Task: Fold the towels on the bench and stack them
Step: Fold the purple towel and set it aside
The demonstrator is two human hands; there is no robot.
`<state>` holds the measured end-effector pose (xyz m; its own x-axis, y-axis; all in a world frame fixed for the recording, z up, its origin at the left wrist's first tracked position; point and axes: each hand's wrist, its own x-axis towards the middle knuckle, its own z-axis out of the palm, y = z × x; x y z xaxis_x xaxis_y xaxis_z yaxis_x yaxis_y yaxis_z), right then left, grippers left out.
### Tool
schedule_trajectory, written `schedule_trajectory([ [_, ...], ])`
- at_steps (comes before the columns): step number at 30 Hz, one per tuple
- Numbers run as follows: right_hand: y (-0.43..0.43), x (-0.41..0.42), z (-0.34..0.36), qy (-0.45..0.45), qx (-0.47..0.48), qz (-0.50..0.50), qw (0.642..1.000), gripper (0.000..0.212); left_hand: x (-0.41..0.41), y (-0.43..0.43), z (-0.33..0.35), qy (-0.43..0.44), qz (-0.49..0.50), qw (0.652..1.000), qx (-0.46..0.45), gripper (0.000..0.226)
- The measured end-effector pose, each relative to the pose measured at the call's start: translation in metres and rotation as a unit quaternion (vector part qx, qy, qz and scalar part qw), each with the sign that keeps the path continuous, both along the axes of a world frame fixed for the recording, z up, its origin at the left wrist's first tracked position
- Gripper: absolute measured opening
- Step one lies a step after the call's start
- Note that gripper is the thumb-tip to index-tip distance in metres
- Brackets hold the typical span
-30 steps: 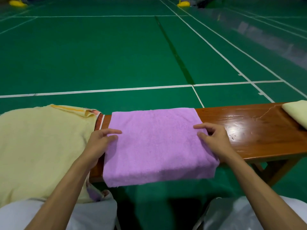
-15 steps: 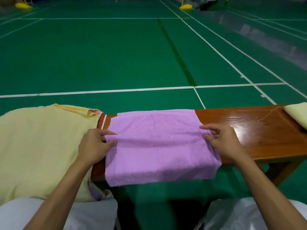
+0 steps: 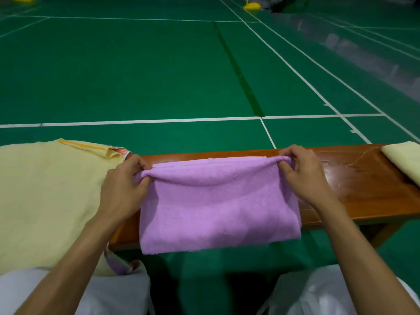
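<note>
A purple towel (image 3: 218,208) lies across the brown wooden bench (image 3: 363,192), its near edge hanging over the front. My left hand (image 3: 125,185) pinches the towel's far left corner, bunched and lifted off the bench. My right hand (image 3: 302,173) pinches the far right corner the same way, so the far edge sags between both hands. A large pale yellow towel (image 3: 45,201) is spread over the bench's left end, right beside my left hand. A folded pale yellow towel (image 3: 404,160) rests at the bench's far right.
A patterned cloth (image 3: 120,264) peeks out under the big yellow towel. My knees in white trousers (image 3: 113,296) sit below the bench. Green court floor with white lines (image 3: 159,121) stretches beyond. Yellow bases (image 3: 251,6) stand far off.
Both hands slid from the towel's side edges to its far corners, gripped them and raised the far edge off the bench.
</note>
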<state>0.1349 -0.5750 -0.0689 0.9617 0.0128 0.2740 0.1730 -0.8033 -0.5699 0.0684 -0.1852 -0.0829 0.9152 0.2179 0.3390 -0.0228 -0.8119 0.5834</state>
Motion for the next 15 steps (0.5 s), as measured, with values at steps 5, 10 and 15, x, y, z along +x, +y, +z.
schedule_trajectory([
  [5, 0.018, 0.034, 0.01, -0.052, 0.06, -0.017, 0.997, 0.004, 0.027, 0.009, 0.002, -0.006, 0.007, 1.0, -0.014, 0.009],
  [10, 0.037, 0.044, 0.03, -0.183, 0.178, -0.024, 0.966, 0.01, 0.042, 0.01, 0.037, -0.188, 0.031, 0.98, -0.062, 0.019],
  [15, 0.027, 0.029, 0.044, -0.204, 0.195, 0.042, 0.958, 0.013, 0.024, 0.025, 0.063, -0.223, -0.024, 0.974, -0.041, 0.019],
])
